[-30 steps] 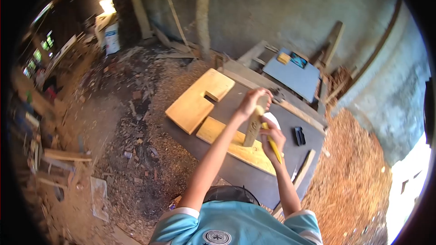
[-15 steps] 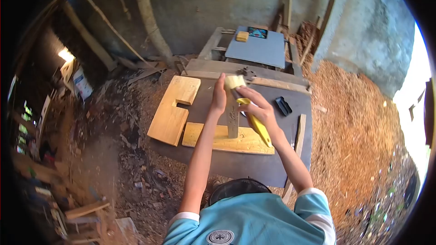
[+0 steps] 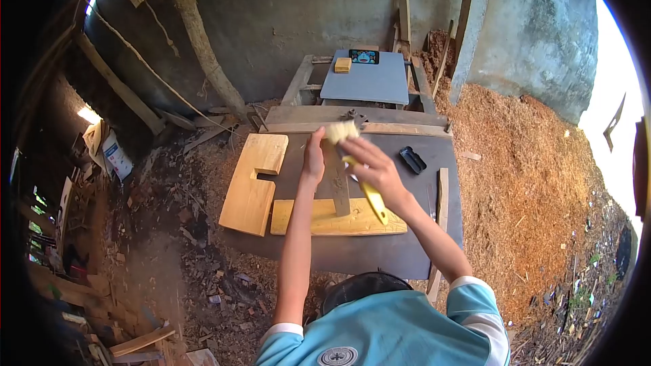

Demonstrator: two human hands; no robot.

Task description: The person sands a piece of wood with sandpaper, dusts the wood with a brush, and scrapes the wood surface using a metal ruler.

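My right hand (image 3: pixel 380 175) is closed round a paintbrush (image 3: pixel 371 200) with a yellow handle and pale bristles. The bristles are at the upper end of an upright wooden piece (image 3: pixel 339 186). My left hand (image 3: pixel 314 157) grips that piece near its top, on the left side. Its lower end stands on a yellowish board (image 3: pixel 305 218) lying on the dark table (image 3: pixel 298 247). Left of this board lies a larger, notched wooden board (image 3: pixel 247 193). Part of a white object shows behind my right hand, mostly hidden.
A black open case (image 3: pixel 412 160) lies at the table's right, near a wooden strip (image 3: pixel 442 207). Beyond the rear wooden rail (image 3: pixel 393 129), a grey panel (image 3: pixel 366 85) holds a phone (image 3: pixel 364 56) and a small yellow block (image 3: pixel 343 65). Wood shavings (image 3: pixel 515 183) cover the ground at right.
The view has turned, and the table is now seen more squarely. Both hands have come round with the wooden piece, and the brush has moved from beside it to its top end.
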